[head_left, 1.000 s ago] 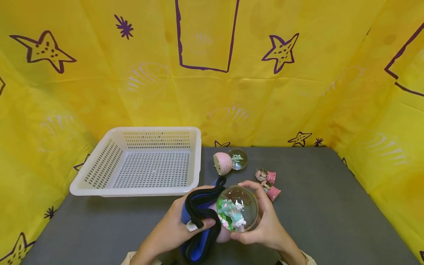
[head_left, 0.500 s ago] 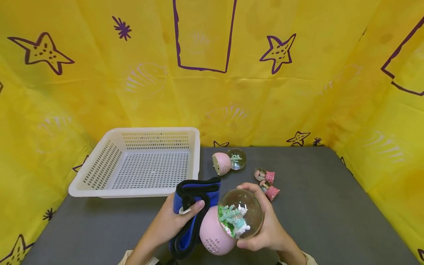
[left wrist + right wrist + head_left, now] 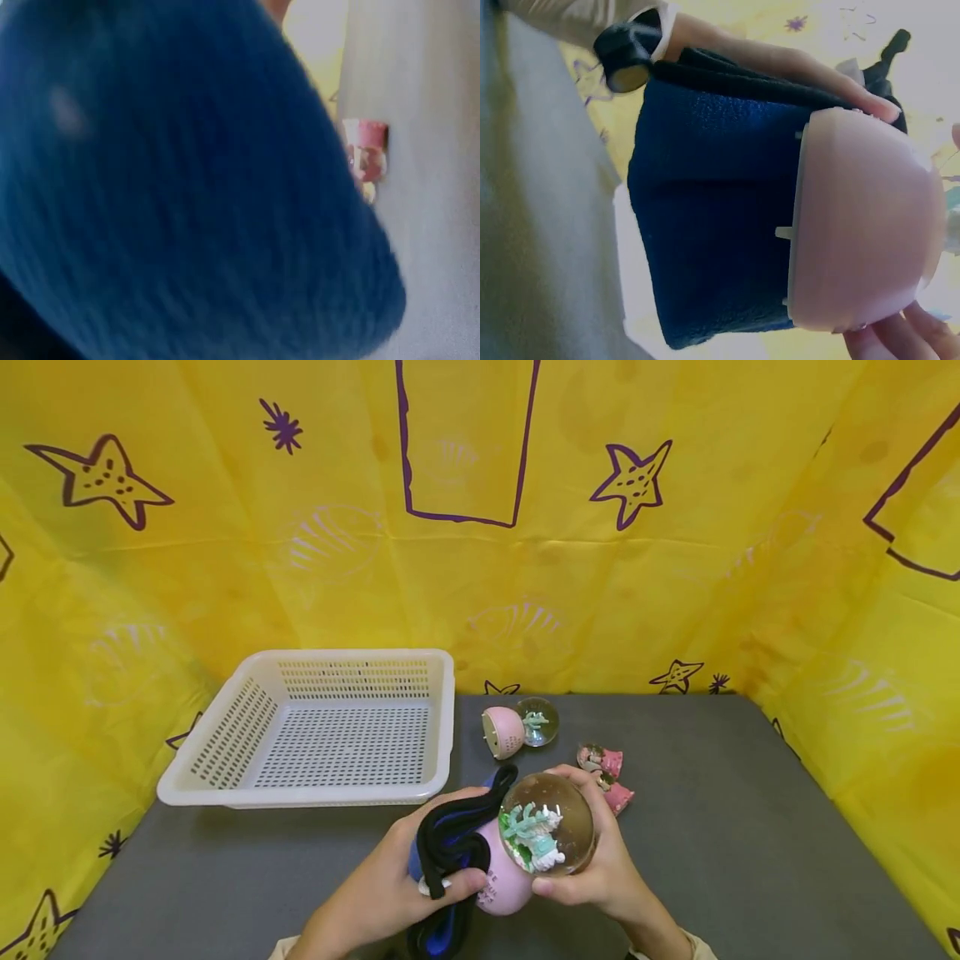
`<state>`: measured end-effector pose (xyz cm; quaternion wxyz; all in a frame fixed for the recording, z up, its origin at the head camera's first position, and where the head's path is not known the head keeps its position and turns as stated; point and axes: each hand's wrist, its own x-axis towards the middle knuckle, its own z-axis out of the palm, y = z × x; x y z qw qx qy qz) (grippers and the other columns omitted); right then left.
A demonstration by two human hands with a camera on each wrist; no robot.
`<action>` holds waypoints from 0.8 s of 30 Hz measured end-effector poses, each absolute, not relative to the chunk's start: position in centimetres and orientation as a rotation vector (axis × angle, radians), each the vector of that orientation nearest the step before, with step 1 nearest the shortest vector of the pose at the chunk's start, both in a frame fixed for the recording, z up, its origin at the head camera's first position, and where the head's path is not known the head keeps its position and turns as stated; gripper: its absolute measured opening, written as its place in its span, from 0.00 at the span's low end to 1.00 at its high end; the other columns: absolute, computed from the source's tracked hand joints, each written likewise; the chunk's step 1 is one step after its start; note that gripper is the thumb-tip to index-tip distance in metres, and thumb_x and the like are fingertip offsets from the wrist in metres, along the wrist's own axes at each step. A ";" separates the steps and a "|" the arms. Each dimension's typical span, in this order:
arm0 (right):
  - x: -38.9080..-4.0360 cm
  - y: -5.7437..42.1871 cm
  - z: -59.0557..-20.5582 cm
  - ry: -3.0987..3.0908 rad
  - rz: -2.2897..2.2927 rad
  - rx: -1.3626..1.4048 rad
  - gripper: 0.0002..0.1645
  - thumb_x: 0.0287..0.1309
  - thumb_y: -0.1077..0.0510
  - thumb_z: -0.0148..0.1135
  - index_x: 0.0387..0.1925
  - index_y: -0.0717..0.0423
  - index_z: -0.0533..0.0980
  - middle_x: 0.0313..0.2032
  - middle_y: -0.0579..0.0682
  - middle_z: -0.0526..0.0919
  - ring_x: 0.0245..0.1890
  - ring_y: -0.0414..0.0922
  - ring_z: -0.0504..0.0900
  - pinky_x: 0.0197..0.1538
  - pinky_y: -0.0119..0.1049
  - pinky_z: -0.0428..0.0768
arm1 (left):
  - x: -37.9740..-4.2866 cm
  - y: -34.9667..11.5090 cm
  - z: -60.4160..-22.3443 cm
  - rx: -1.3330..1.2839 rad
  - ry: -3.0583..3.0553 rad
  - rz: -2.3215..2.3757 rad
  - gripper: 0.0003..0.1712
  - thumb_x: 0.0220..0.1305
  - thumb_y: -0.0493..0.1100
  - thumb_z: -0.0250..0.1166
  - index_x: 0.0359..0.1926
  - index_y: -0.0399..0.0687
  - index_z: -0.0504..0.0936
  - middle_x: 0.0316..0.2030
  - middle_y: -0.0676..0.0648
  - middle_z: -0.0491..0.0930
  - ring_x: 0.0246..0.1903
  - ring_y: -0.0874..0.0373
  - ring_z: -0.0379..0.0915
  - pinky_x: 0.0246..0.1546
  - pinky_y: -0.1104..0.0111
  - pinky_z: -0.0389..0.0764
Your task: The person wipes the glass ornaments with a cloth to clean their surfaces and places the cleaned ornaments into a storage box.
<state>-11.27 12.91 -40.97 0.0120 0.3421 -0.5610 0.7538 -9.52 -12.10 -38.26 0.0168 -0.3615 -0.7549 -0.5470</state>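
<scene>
My left hand (image 3: 401,864) grips a folded blue cloth (image 3: 187,195) with black edging and holds it against the pink base of a snow globe (image 3: 508,885). In the right wrist view the cloth (image 3: 712,202) lies along the underside of the pink base (image 3: 870,225), near its small pegs. My right hand (image 3: 600,860) holds the clear ball, fingers behind and thumb at the front. Inside the ball show a white figure and green cactus shapes. The globe is tilted, ball to the right. Cloth fills most of the left wrist view.
A white perforated basket (image 3: 352,743) stands on the grey table (image 3: 720,827) at the left. Behind the hands lies another pink snow globe (image 3: 504,732) on its side. Two small pink globes (image 3: 611,763) lie to the right of it. Yellow patterned fabric (image 3: 480,568) encloses the table's back and sides.
The cloth first slid down and left, baring more of the lettered base, then came back up and right against it. The globe tilted and shifted slightly in the right hand.
</scene>
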 end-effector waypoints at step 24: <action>-11.1 12.2 -41.5 -1.795 2.241 1.083 0.55 0.27 0.79 0.71 0.61 0.74 0.52 0.58 0.47 0.76 0.56 0.42 0.77 0.58 0.34 0.79 | -9.6 -11.5 -38.8 -0.996 -2.447 -1.468 0.43 0.56 0.49 0.75 0.70 0.57 0.65 0.62 0.54 0.76 0.59 0.59 0.75 0.61 0.66 0.76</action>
